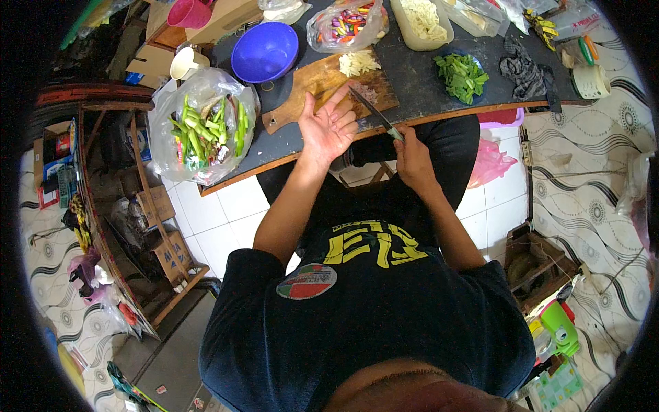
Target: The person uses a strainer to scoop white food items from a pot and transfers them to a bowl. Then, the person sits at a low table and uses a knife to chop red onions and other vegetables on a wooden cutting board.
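A kitchen knife [376, 112] is gripped by its handle in my right hand [415, 158], blade pointing up and left over the cutting board's near edge. My left hand [328, 125] is turned palm up above the wooden cutting board [304, 85], holding nothing visible. Its index finger reaches out close to the knife tip; whether they touch I cannot tell. The other fingers are partly curled. Pale cut pieces [359, 63] lie in a heap at the board's far side. Beside the blade is a small patch of pinkish scraps [366, 93].
Left of the board stand a blue plastic bowl [264, 51] and a plastic bag of green stalks [201, 129]. Behind it are a bag of sliced chillies and shallots [350, 26] and a tub of pale shreds [425, 23]. Right are chopped greens [461, 77] and a dark cloth [522, 72].
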The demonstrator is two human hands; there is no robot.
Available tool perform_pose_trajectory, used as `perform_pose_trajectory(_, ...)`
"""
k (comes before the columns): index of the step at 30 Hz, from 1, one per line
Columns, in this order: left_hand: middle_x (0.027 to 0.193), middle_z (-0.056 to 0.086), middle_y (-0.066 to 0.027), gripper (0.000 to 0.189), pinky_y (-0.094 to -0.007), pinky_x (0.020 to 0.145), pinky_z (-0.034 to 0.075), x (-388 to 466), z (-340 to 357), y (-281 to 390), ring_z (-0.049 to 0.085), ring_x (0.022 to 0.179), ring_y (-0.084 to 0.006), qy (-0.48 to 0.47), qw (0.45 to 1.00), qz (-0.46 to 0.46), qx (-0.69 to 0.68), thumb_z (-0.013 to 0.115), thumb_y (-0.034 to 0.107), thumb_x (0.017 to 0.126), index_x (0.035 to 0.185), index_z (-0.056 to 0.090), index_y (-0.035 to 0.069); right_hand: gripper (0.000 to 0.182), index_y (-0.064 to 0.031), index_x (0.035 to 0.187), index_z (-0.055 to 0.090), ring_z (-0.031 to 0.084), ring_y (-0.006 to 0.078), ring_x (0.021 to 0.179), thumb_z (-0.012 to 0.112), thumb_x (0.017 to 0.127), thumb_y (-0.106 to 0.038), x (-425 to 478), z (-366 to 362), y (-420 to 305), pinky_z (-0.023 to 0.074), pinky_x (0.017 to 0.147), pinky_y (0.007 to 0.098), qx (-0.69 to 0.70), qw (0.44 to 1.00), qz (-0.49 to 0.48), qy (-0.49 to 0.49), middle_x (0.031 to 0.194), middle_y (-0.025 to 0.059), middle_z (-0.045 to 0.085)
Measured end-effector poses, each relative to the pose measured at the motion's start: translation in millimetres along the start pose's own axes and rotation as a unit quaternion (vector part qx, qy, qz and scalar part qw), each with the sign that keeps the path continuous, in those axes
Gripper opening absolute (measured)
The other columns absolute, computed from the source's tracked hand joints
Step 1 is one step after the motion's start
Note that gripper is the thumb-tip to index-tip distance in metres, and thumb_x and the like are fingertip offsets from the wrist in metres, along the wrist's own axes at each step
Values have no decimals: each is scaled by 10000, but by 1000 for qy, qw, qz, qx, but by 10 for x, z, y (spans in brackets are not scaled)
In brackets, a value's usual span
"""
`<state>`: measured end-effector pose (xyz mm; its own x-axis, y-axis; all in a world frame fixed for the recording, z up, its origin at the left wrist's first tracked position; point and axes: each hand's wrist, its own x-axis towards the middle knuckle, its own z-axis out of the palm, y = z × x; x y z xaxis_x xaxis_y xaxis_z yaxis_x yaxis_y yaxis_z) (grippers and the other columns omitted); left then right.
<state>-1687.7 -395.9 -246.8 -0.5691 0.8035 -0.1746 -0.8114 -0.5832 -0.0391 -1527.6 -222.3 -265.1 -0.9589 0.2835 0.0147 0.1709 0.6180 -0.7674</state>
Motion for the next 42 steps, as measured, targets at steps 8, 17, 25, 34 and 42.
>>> perform_pose_trajectory(8,694,397,17,1016,-275,504,298,-99,31,-128,339,546,-112,-56,997,22,-57,341,779,986,1609,233,-16,210,19,1226,479,655,496,784,521,1041,-72,26,139,34,501,640,534,-13,1000,3,-6,873,292,650)
perform_pose_trajectory(17,696,391,9,889,-271,523,296,-238,-22,-68,330,558,-105,7,999,15,37,369,714,1015,1597,300,45,179,-11,1171,463,647,531,828,529,1030,-100,30,74,60,503,668,610,-41,998,41,-2,929,305,659)
perform_pose_trajectory(25,727,446,54,445,-224,557,301,-433,-125,217,384,607,-49,210,696,184,661,536,191,1062,1490,513,73,326,5,1323,445,656,530,909,519,1019,-88,55,110,-320,536,739,597,-23,999,5,-24,1002,318,657)
perform_pose_trajectory(34,865,600,-16,361,-267,679,472,-485,-341,377,562,731,-114,229,493,314,778,676,30,918,1279,674,25,435,-56,1409,458,637,516,1066,504,977,-66,163,560,-586,529,883,599,-14,992,-12,-128,1222,304,613)
perform_pose_trajectory(42,942,600,-112,377,-391,860,478,-476,-427,320,587,940,-293,176,404,345,829,695,23,857,1233,666,36,446,15,1408,461,632,518,1069,497,963,22,38,389,-577,523,901,570,-35,999,-4,-37,1219,341,607)
